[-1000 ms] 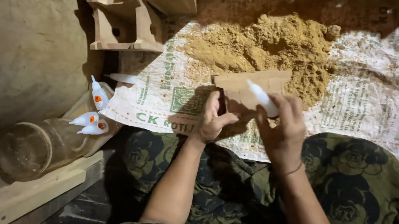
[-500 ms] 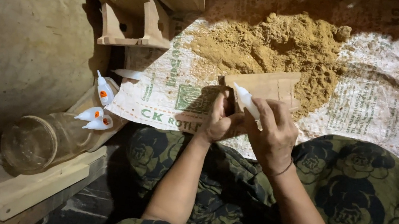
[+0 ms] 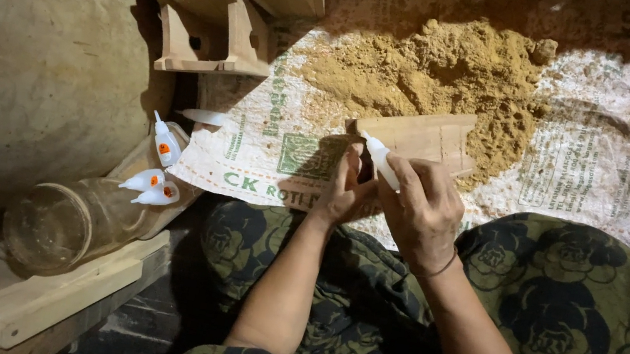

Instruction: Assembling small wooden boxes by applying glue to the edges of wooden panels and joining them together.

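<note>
Small white squeeze bottle (image 3: pixel 381 161), narrow nozzle pointing up-left, tip touching the near edge of a flat wooden piece (image 3: pixel 421 137). Right hand (image 3: pixel 421 211) is closed around the bottle, fingers wrapped over its body. Left hand (image 3: pixel 343 190) is curled against the wooden piece at its near left corner, thumb and fingers pinching it; how much of the edge it grips cannot be told, as the right hand hides part of it.

Wooden piece: pale, smooth, roughly rectangular, lying partly over a heap of sawdust (image 3: pixel 432 73). Sawdust is tan, fine and clumpy, piled loose on a woven white plastic sack (image 3: pixel 612 165) spread flat, with green print.

Left of the sack: three more small white bottles with orange marks (image 3: pixel 156 169), lying just beside a clear glass jar (image 3: pixel 68 222) on its side; its contents cannot be made out. Jar rests on a pale wooden board (image 3: pixel 17 302).

Above: unfinished wooden frames (image 3: pixel 224 7), square-cut, stacked. Far left: large rounded, rough tan surface (image 3: pixel 24 47) with a dark cable across it.

Lap covered in dark green floral cloth (image 3: pixel 565 301).
</note>
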